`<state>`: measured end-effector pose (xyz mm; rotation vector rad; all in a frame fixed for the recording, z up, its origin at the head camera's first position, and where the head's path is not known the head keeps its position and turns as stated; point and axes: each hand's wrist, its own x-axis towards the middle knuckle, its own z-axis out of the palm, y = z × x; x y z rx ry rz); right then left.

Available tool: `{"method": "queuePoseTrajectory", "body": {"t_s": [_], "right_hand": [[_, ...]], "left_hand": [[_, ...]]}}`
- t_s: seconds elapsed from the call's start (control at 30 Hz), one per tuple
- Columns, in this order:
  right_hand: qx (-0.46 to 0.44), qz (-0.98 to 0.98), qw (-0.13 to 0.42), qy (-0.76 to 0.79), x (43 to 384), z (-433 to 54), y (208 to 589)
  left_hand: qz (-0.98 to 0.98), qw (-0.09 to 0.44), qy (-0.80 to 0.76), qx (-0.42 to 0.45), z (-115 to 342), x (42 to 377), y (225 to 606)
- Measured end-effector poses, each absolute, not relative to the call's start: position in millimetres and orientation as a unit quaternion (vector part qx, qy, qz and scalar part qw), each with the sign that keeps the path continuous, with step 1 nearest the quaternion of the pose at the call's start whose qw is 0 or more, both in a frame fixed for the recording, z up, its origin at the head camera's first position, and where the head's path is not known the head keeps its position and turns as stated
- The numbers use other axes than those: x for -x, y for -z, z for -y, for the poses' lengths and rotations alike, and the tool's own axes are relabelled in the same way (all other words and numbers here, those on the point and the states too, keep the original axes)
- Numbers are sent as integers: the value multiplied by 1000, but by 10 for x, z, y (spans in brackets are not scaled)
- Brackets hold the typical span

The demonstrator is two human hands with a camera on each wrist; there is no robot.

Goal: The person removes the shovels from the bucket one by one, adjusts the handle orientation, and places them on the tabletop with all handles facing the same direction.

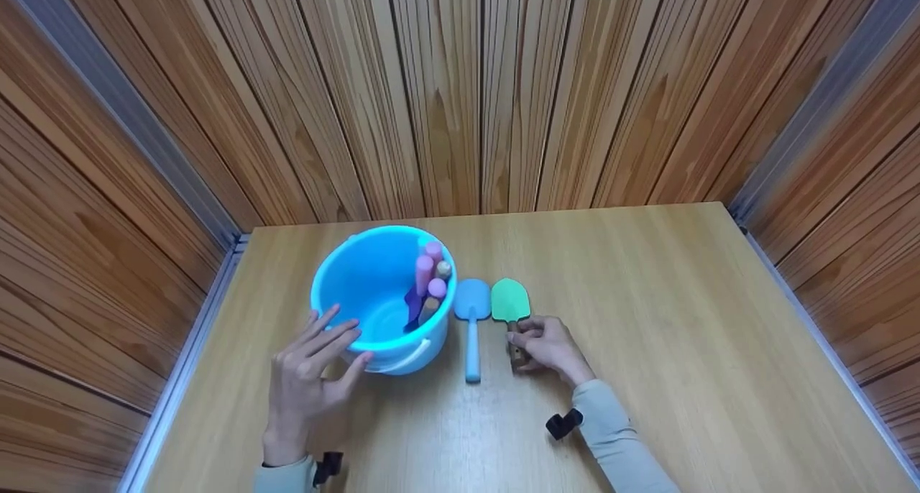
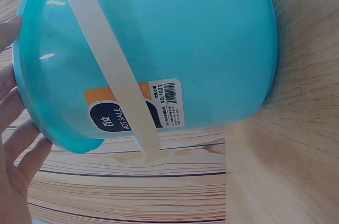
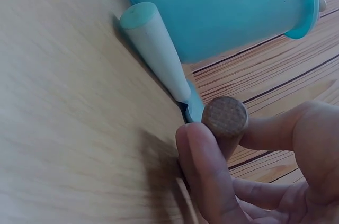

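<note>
A light blue bucket [image 1: 366, 270] stands upright at the left of the table. My left hand [image 1: 309, 378] is at its near left rim, fingers spread and fairly straight, fingertips touching the edge. Inside, several handled tools lean on the right wall, with pink handles [image 1: 424, 272], a wooden one [image 1: 429, 310] and a purple part [image 1: 413, 306]. My right hand [image 1: 550, 346] pinches the wooden handle [image 3: 225, 118] of a small green-bladed shovel [image 1: 510, 301] between thumb and fingers. Between it and the bucket lies a blue shovel [image 1: 472, 310], handle toward me.
The wooden table [image 1: 647, 299] ends at a plank wall [image 1: 460, 105] behind, with plank walls on both sides too. A white carrying handle [image 2: 106, 49] hangs across the bucket's front, over a printed label [image 2: 167, 102].
</note>
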<state>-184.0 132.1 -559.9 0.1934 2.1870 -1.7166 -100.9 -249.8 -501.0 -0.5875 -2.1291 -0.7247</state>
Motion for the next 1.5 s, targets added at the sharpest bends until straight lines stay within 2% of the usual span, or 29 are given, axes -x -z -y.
{"method": "queuePoseTrajectory", "body": {"t_s": [0.7, 1.0, 1.13, 1.27, 1.5], "right_hand": [[-8, -846, 83, 526, 1796, -1324, 5612], [-10, -866, 88, 492, 1854, -1349, 5459], [-2, -868, 88, 488, 1889, -1349, 5357], [28, -878, 63, 473, 1950, -1313, 5196], [84, -886, 26, 455, 2127, -1218, 4743]], "left_hand": [[844, 390, 290, 227, 2494, 1003, 5003], [844, 391, 288, 227, 2490, 1001, 5004], [845, 391, 289, 225, 2485, 994, 5007], [846, 390, 290, 222, 2484, 987, 5008], [842, 397, 282, 230, 2486, 1002, 5005]]}}
